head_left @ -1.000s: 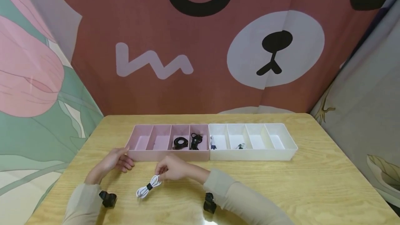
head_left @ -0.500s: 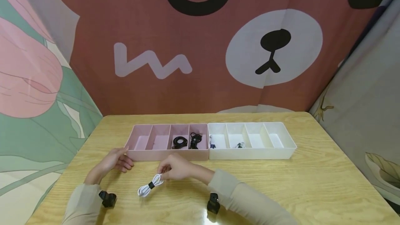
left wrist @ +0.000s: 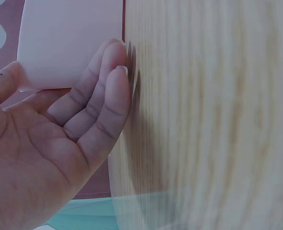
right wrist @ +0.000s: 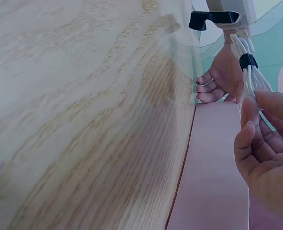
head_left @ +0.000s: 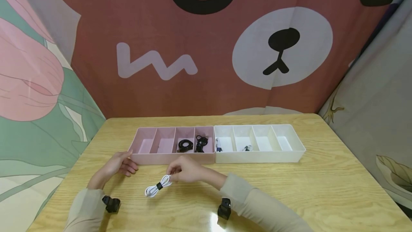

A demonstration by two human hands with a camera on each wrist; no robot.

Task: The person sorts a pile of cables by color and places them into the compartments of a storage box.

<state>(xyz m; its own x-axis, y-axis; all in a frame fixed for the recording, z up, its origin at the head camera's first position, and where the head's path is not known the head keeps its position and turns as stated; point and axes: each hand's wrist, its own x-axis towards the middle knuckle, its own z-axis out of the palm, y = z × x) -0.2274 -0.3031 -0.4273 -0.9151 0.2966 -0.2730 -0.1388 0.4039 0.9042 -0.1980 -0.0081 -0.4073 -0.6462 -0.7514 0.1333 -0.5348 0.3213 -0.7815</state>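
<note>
Well, the cable is a small white coil cinched at its middle by a black tie, and it looks light and limp: the loops at either end would probably flop and splay if taken by a single strand. I'd judge the band the surest place to grip, since that is where the strands are bundled tight; the smooth sheath looks a bit slippery, but nothing about it seems fragile.

The right hand pinches the loop at the end of the coil nearest it, thumb and fingers curled closed on the white strands, the rest of the bundle trailing away from the palm toward the person's left. From the head view I cannot tell whether the far end rests on the table or hangs just above it. In the right wrist view the strands run up past the fingertips, with the tie just beyond them.

The left hand holds nothing. Its fingers are relaxed and lightly bent, palm showing to the wrist camera, fingertips touching the near left corner of the pink tray. That tray lies just beyond both hands; two black cords sit in its compartments furthest from the left hand. A white tray butts against it, off past the right hand.
</note>
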